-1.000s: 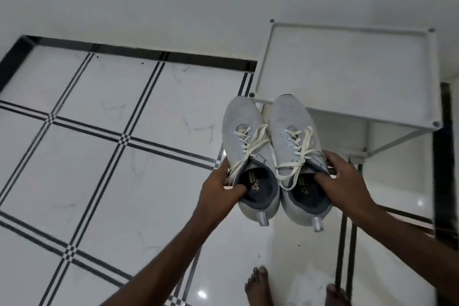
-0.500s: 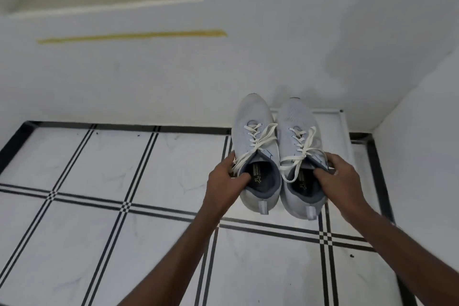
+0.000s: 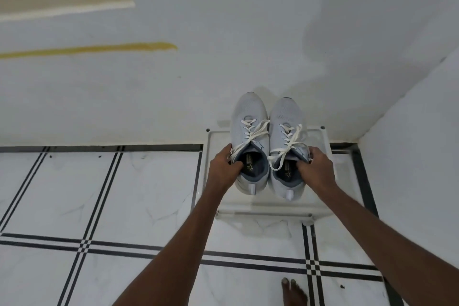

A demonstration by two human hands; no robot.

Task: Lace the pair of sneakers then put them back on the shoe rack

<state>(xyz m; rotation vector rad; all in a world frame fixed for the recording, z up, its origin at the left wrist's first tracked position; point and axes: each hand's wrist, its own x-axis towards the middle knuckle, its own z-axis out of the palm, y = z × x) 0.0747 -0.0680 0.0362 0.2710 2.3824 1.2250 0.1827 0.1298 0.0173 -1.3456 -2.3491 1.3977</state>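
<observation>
Two light grey sneakers with cream laces are held side by side, toes pointing away from me. My left hand [image 3: 223,169] grips the collar of the left sneaker [image 3: 249,126], thumb inside the opening. My right hand [image 3: 314,169] grips the collar of the right sneaker [image 3: 285,117] the same way. Both shoes are over the top shelf of the white shoe rack [image 3: 320,196], which stands in the corner against the wall. Whether their soles touch the shelf cannot be told. Loose lace ends drape over the shoe openings.
White walls [image 3: 223,32] meet in a corner right behind the rack. The floor [image 3: 99,194] is white tile with black line borders. My bare foot [image 3: 293,292] stands near the bottom edge, below the rack.
The view has tilted up and I have come nearer the rack. Both hands have carried the sneakers forward over the top shelf, keeping the same grip.
</observation>
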